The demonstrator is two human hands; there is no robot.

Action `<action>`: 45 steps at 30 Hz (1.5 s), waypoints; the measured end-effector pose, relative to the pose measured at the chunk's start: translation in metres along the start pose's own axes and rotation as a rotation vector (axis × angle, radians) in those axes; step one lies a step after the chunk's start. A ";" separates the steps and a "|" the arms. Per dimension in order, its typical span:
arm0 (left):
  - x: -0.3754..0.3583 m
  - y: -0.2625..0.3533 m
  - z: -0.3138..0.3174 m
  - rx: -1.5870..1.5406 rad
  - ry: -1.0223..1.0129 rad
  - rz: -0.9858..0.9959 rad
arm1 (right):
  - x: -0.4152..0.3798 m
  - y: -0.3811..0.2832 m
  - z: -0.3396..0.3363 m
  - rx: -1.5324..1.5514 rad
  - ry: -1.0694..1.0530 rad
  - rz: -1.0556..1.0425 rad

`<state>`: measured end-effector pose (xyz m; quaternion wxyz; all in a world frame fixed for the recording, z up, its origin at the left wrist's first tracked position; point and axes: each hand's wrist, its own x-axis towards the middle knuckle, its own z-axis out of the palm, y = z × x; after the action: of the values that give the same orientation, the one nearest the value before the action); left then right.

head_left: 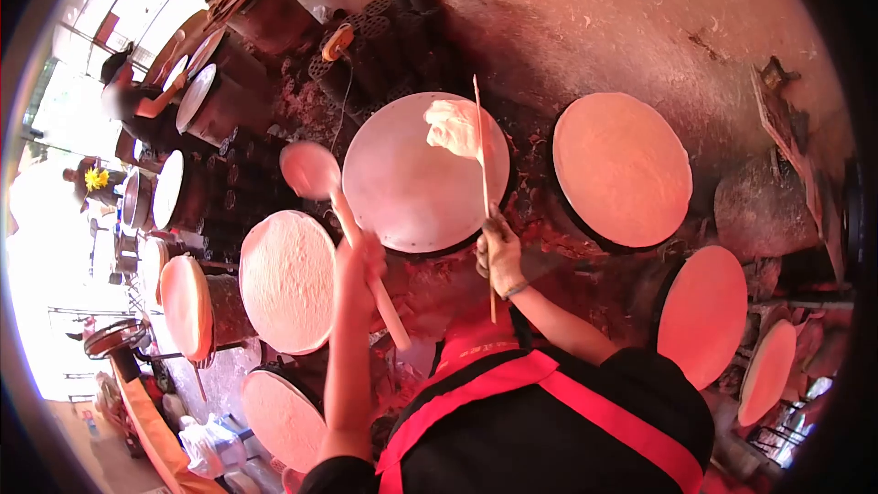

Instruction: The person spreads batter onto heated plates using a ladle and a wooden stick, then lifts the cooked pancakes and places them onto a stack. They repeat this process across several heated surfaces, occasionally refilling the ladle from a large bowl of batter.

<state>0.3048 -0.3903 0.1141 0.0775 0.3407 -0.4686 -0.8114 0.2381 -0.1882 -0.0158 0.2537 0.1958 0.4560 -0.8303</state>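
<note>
My left hand (368,258) is wrapped round the wooden handle of a ladle (309,170), whose round bowl hangs at the left edge of the middle griddle. In my right hand (499,252) is a long thin wooden stick (484,169), upright in the view, its pointed tip beyond the griddle's far edge. A pale, soft, crumpled lump (452,126) lies against the stick's left side, over the far part of the round griddle (402,192). Apart from the lump, that griddle's surface looks bare and grey.
Round griddles covered in pale batter surround me: one at right (622,169), one at lower right (702,316), one at left (288,282) and one at lower left (283,416). Dark perforated cylinders (375,27) stand by the wall. Another person (151,105) works at far left.
</note>
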 end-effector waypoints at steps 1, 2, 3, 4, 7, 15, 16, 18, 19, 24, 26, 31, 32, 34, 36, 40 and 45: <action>-0.012 -0.021 -0.017 -0.001 0.023 -0.056 | 0.010 0.007 0.013 -0.020 0.022 -0.054; -0.027 -0.036 -0.028 -0.023 0.044 -0.063 | 0.019 0.008 0.029 -0.036 0.019 -0.061; -0.042 -0.051 -0.040 -0.047 0.078 -0.062 | 0.037 0.010 0.041 -0.054 -0.011 -0.087; -0.054 -0.063 -0.053 -0.042 0.153 -0.066 | 0.061 0.016 0.051 -0.098 -0.033 -0.153; -0.087 -0.079 -0.073 -0.043 0.233 -0.025 | 0.106 0.014 0.092 -0.083 -0.054 -0.201; -0.112 -0.093 -0.117 -0.105 0.231 -0.065 | 0.055 -0.039 0.069 -0.378 -0.296 0.138; -0.112 -0.094 -0.122 -0.119 0.232 -0.076 | 0.039 -0.040 0.053 -0.307 -0.286 0.142; -0.114 -0.099 -0.130 -0.152 0.236 -0.100 | 0.030 -0.025 0.015 -0.192 -0.116 0.029; -0.113 -0.100 -0.133 -0.163 0.239 -0.113 | 0.026 -0.022 0.007 -0.174 -0.022 0.005; -0.114 -0.107 -0.137 -0.231 0.226 -0.173 | 0.032 -0.022 0.026 -0.349 -0.121 0.105; -0.112 -0.109 -0.132 -0.283 0.213 -0.207 | 0.039 -0.024 0.047 -0.319 -0.206 0.134; -0.098 -0.129 -0.123 -0.560 0.130 -0.300 | 0.027 -0.061 0.030 -0.461 -0.472 0.360; -0.097 -0.131 -0.116 -0.591 0.128 -0.304 | 0.025 -0.077 0.017 -0.464 -0.504 0.423; -0.096 -0.131 -0.101 -0.595 0.160 -0.294 | 0.038 -0.101 -0.011 -0.460 -0.491 0.439; -0.094 -0.129 -0.083 -0.543 0.221 -0.266 | 0.067 -0.107 -0.025 -0.505 -0.287 0.321; -0.087 -0.130 -0.050 -0.511 0.312 -0.200 | 0.116 -0.110 0.009 -0.646 -0.372 0.269; -0.081 -0.148 -0.017 -0.554 0.361 -0.152 | 0.115 -0.124 0.020 -0.761 -0.687 0.404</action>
<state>0.4053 -0.2848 0.0277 0.1881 0.4789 -0.1823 -0.8379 0.0701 -0.1766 0.0118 0.5951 -0.1082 0.5684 -0.5578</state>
